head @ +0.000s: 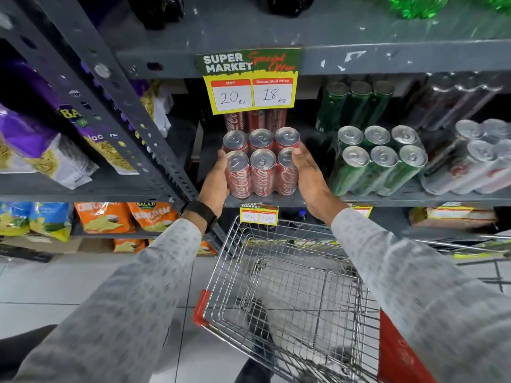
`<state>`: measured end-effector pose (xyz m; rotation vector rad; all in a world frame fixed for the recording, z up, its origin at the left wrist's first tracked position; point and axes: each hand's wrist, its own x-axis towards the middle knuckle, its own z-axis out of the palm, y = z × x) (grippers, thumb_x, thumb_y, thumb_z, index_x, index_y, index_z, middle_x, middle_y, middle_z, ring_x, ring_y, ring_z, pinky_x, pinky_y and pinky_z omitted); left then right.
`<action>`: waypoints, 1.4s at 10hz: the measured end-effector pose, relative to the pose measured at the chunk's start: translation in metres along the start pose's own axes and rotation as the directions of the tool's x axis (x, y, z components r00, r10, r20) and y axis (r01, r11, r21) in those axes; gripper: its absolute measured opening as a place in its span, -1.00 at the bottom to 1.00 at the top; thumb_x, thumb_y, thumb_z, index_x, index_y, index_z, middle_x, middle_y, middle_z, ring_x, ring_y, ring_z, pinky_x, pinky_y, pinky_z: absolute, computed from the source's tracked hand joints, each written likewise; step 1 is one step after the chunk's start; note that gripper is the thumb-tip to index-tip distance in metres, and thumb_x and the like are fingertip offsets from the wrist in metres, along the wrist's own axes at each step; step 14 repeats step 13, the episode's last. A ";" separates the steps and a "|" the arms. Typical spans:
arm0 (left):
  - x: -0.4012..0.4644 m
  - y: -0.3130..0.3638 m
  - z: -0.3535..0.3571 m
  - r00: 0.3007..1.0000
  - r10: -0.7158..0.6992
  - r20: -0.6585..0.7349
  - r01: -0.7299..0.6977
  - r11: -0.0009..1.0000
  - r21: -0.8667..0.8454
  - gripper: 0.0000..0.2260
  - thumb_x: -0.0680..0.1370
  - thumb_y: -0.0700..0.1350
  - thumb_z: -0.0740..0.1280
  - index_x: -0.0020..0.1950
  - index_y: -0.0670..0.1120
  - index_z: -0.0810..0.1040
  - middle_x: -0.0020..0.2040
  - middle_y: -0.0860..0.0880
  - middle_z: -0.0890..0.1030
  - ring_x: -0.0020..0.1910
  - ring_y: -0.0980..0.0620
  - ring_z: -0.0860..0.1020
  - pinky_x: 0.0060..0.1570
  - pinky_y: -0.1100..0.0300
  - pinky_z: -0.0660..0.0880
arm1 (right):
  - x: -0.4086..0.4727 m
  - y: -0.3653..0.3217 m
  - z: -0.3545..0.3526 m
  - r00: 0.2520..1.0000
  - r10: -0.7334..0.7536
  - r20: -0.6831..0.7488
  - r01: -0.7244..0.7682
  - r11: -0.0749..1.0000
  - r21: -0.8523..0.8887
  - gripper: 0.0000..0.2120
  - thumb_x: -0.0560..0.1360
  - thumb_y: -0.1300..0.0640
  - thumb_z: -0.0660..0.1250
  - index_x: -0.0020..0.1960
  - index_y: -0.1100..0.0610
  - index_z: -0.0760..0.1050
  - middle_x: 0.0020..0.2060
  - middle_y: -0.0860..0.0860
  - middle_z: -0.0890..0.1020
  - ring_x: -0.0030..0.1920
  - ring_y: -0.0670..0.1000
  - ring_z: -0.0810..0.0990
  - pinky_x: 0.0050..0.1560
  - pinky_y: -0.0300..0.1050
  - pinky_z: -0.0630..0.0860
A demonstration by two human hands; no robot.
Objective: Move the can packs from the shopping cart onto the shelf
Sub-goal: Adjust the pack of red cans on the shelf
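A shrink-wrapped pack of red cola cans (261,168) stands at the front edge of the grey shelf (290,200), silver tops up. My left hand (217,179) presses on its left side and my right hand (308,175) on its right side, so both hold it. Another red can pack (255,120) stands behind it, partly hidden by a price sign. The wire shopping cart (290,286) is below my arms, and its basket shows no packs.
A green can pack (378,161) stands right of the red one, with more green cans (355,103) behind and silver can packs (481,158) further right. A yellow price sign (250,88) hangs above. Snack bags (49,150) fill the left shelves.
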<state>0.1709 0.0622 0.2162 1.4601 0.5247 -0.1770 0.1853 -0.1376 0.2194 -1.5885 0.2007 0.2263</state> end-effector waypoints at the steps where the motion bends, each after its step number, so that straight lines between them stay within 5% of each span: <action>1: 0.000 0.000 0.000 1.000 -0.005 -0.013 0.005 1.000 -0.003 -0.68 0.62 0.33 0.10 0.01 0.19 0.54 -0.19 0.26 0.68 -0.18 0.32 0.63 -0.20 0.32 0.49 | -0.002 0.001 0.001 1.000 0.027 -0.002 -0.027 0.999 0.021 -0.50 0.69 -0.15 0.14 0.61 -0.16 0.24 0.44 -0.16 0.47 0.40 -0.07 0.46 0.43 -0.03 0.37; 2: -0.001 0.001 0.000 1.000 -0.017 -0.015 0.016 1.000 -0.020 -0.68 0.62 0.33 0.11 0.01 0.18 0.55 -0.14 0.22 0.67 -0.14 0.28 0.62 -0.18 0.29 0.48 | -0.005 0.002 0.002 0.999 0.036 0.004 -0.036 0.999 0.014 -0.45 0.67 -0.20 0.14 0.63 -0.16 0.20 0.55 -0.14 0.41 0.46 -0.07 0.43 0.46 -0.03 0.34; 3: -0.002 0.001 0.000 1.000 -0.026 -0.008 0.026 1.000 -0.011 -0.68 0.63 0.32 0.09 0.00 0.19 0.53 -0.18 0.23 0.67 -0.20 0.31 0.64 -0.21 0.32 0.50 | -0.005 0.001 0.002 0.999 0.029 -0.021 -0.029 1.000 -0.009 -0.45 0.67 -0.21 0.14 0.63 -0.17 0.21 0.41 -0.27 0.48 0.28 -0.27 0.50 0.35 -0.16 0.38; 4: -0.004 0.001 -0.001 0.999 -0.032 -0.007 0.032 0.999 -0.011 -0.69 0.63 0.32 0.07 -0.02 0.20 0.52 -0.25 0.27 0.66 -0.31 0.36 0.65 -0.26 0.36 0.51 | -0.006 0.002 0.002 0.999 0.052 -0.007 -0.053 0.998 -0.021 -0.42 0.64 -0.26 0.14 0.63 -0.19 0.19 0.55 -0.14 0.41 0.49 -0.06 0.44 0.54 0.07 0.32; 7: -0.003 0.001 0.000 0.999 -0.029 -0.014 0.029 1.000 0.009 -0.67 0.62 0.34 0.07 -0.02 0.21 0.53 -0.26 0.27 0.68 -0.18 0.29 0.63 -0.16 0.28 0.49 | -0.007 -0.002 0.000 0.999 0.046 -0.002 -0.046 0.999 -0.003 -0.45 0.67 -0.20 0.14 0.63 -0.16 0.20 0.55 -0.10 0.42 0.34 -0.12 0.43 0.33 -0.10 0.32; 10: 0.002 0.004 0.002 0.999 -0.036 -0.010 0.036 0.999 -0.027 -0.68 0.62 0.32 0.11 -0.03 0.16 0.53 -0.16 0.17 0.66 -0.14 0.20 0.62 -0.18 0.24 0.51 | -0.005 -0.002 0.002 0.999 0.048 -0.004 -0.048 0.998 -0.032 -0.43 0.65 -0.24 0.14 0.64 -0.18 0.18 0.56 -0.05 0.43 0.48 0.01 0.46 0.51 0.10 0.36; 12: -0.002 0.005 0.000 1.000 -0.024 -0.007 0.024 0.999 -0.024 -0.65 0.59 0.36 0.10 -0.03 0.18 0.54 -0.33 0.25 0.70 -0.21 0.25 0.68 -0.17 0.25 0.51 | -0.005 0.001 0.001 1.000 0.030 0.001 -0.030 0.998 -0.049 -0.41 0.64 -0.29 0.13 0.63 -0.21 0.17 0.47 -0.10 0.48 0.23 -0.14 0.53 0.18 -0.15 0.43; 13: -0.006 0.005 0.002 1.000 -0.002 -0.013 0.003 1.000 0.029 -0.56 0.58 0.40 0.05 0.06 0.16 0.58 -0.17 0.20 0.75 -0.01 0.17 0.70 0.04 0.20 0.48 | -0.005 0.002 0.001 0.998 0.058 -0.012 -0.059 0.994 -0.089 -0.34 0.62 -0.34 0.10 0.66 -0.21 0.08 0.56 -0.07 0.41 0.44 -0.01 0.48 0.42 -0.01 0.36; 14: -0.006 0.005 0.002 1.000 -0.002 -0.013 0.003 1.000 0.029 -0.56 0.58 0.40 0.05 0.06 0.16 0.58 -0.17 0.20 0.75 -0.01 0.17 0.70 0.04 0.20 0.48 | -0.005 0.002 0.001 0.998 0.058 -0.012 -0.059 0.994 -0.089 -0.34 0.62 -0.34 0.10 0.66 -0.21 0.08 0.56 -0.07 0.41 0.44 -0.01 0.48 0.42 -0.01 0.36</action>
